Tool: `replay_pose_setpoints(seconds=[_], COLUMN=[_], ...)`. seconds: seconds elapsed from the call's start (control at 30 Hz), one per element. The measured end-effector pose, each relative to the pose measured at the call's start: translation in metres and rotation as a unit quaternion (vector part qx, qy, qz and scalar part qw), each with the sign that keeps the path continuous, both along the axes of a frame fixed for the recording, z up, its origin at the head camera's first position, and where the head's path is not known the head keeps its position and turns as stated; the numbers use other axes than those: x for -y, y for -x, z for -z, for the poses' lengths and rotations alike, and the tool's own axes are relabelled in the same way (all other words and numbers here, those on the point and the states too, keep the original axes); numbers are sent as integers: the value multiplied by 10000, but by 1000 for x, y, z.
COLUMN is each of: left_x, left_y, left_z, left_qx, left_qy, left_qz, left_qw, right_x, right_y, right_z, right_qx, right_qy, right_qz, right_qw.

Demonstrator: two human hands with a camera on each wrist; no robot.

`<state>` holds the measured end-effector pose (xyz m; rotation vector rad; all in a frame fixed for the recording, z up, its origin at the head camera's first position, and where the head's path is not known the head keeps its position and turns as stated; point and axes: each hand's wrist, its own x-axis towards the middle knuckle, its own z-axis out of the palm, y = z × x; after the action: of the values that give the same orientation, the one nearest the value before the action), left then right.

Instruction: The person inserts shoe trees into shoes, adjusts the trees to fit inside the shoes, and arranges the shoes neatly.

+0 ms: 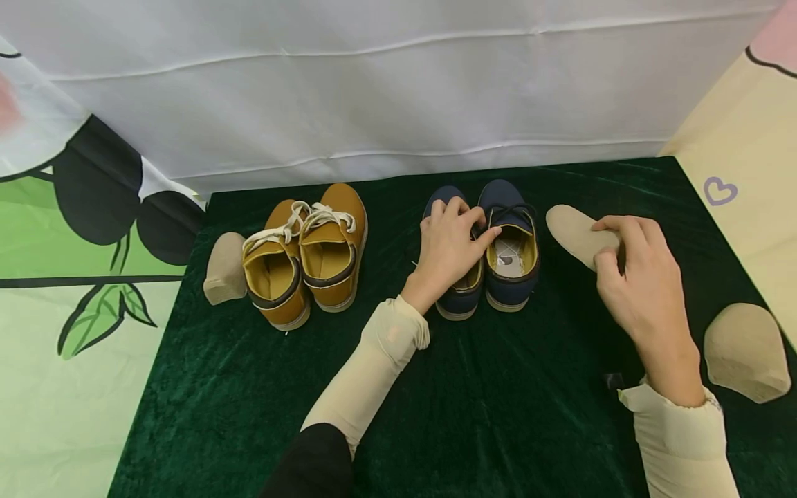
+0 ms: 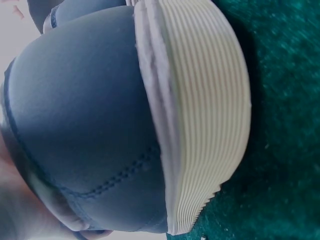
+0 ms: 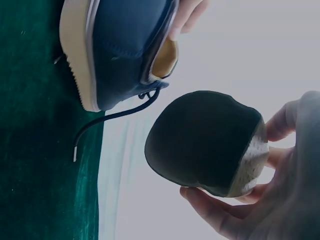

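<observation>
A pair of navy shoes stands side by side on dark green cloth. My left hand (image 1: 448, 242) lies over the left navy shoe (image 1: 457, 303), hiding much of its opening. Its thumb and fingertips grip the near collar edge of the right navy shoe (image 1: 512, 289), whose pale printed insole shows. My right hand (image 1: 647, 283) holds a beige shoe insert (image 1: 574, 232) between thumb and fingers, raised to the right of the shoes. From the right wrist, this insert looks dark and rounded with a pale, flat end. A shoe heel (image 2: 85, 110) fills the left wrist view.
Tan shoes (image 1: 333, 273) with white laces stand at the left, beside another beige insert (image 1: 225, 270). One more beige insert (image 1: 747, 353) lies near the right edge. White fabric (image 1: 386, 104) hangs behind the green cloth (image 1: 486, 415). A loose dark lace (image 3: 115, 116) trails from a navy shoe.
</observation>
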<state>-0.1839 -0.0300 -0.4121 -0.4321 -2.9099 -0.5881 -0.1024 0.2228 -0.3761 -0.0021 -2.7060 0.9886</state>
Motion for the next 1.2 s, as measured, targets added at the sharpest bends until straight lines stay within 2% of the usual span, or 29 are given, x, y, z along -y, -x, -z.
replay_pose_setpoints(seconds=[0.57, 1.2], left_x=[0, 1], left_y=[0, 0], left_z=[2, 1], left_qx=[-61, -7], left_qy=[-7, -58], left_qz=[1, 8], left_qw=[10000, 10000], right_x=[11, 22], right_y=[-26, -43], right_z=[-13, -23], right_qx=[206, 23], right_qy=[-189, -449], right_qz=[-459, -1082], right_qw=[9986, 9931])
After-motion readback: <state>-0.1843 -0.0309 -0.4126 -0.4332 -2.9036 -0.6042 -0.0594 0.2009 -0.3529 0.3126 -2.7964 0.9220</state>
